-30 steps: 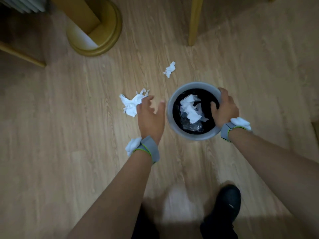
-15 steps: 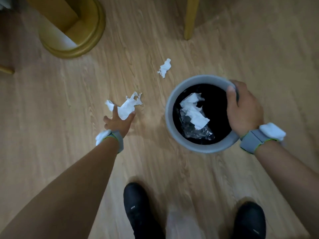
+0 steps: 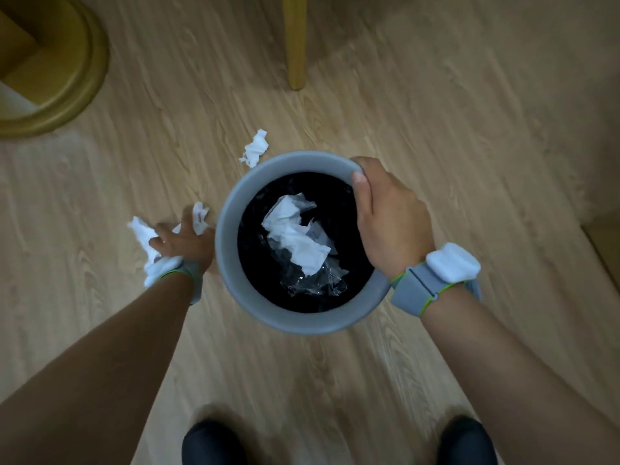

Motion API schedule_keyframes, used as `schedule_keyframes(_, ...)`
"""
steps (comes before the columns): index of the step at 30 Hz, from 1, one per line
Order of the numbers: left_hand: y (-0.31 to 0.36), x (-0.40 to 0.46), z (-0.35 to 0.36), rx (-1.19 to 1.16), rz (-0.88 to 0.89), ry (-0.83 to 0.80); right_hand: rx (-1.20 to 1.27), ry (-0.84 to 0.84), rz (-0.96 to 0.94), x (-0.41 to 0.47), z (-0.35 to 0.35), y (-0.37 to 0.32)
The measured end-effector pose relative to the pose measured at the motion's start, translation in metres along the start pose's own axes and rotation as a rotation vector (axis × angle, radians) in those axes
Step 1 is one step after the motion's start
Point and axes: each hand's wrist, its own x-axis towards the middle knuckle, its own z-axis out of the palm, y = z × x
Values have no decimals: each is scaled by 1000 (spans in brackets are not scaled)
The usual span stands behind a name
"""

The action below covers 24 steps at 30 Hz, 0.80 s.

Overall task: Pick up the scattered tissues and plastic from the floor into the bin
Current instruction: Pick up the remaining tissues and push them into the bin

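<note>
Crumpled tissue (image 3: 142, 234) bunched in closed left hand (image 3: 183, 241), right hand (image 3: 391, 219) gripping bin (image 3: 231, 203) rim

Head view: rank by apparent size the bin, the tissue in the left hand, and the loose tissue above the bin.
1. bin, by far the largest
2. tissue in the left hand, partly hidden
3. loose tissue; close to the second, so that order is unsure

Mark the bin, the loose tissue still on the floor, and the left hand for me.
bin (image 3: 231, 209): head view, left side of the grey rim.
loose tissue (image 3: 255, 150): head view, middle of the crumpled wad.
left hand (image 3: 183, 241): head view, back of the hand.
</note>
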Motion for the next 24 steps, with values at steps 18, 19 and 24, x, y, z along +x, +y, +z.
schedule_keyframes(18, 65, -99, -161, -908, 288, 118, -22, -19, 38, -4, -8, -10)
schedule_keyframes(19, 73, -118, -174, -913, 330, 137, -25, -26, 38, -4, -10, -10)
schedule_keyframes(24, 108, -191, -184, -720, 537, -70, -47, -58, 52, -5, -18, -16)
